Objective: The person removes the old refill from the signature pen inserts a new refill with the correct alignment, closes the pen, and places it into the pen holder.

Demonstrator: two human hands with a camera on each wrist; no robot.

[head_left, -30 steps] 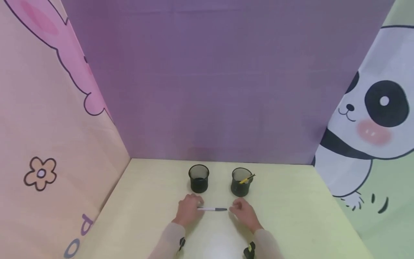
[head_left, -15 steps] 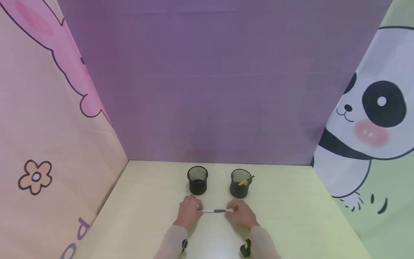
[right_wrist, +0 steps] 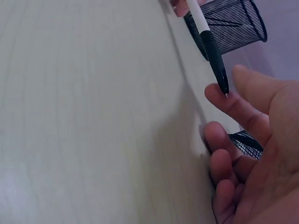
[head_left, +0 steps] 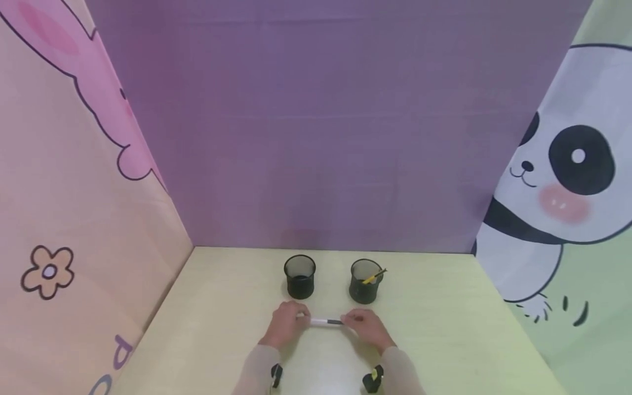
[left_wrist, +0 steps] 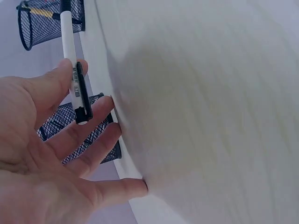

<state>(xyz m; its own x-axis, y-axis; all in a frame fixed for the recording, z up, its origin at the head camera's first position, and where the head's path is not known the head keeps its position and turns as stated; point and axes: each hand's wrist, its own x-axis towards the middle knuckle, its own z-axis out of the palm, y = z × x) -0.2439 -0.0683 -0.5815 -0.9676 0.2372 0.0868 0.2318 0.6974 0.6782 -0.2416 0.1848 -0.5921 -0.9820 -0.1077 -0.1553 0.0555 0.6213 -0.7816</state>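
Observation:
A white ballpoint pen with a black grip and clip lies crosswise between the two hands, close over the table. My left hand pinches its clip end between thumb and index finger, as the left wrist view shows; its other fingers are spread, their tips at the table. My right hand is at the writing end. In the right wrist view, the pen's bare tip overlaps the index fingertip, the thumb stands a little apart, and the other fingers curl loosely by the table.
Two black mesh pen cups stand beyond the hands, a left cup and a right cup. A yellow-and-black pencil-like stick leans out of the right one. A purple backdrop rises behind the pale table.
My right hand has moved left, its fingertips now right at the pen's tip. The left hand keeps its pinch on the pen. The cups stay in place; the head view shifts slightly.

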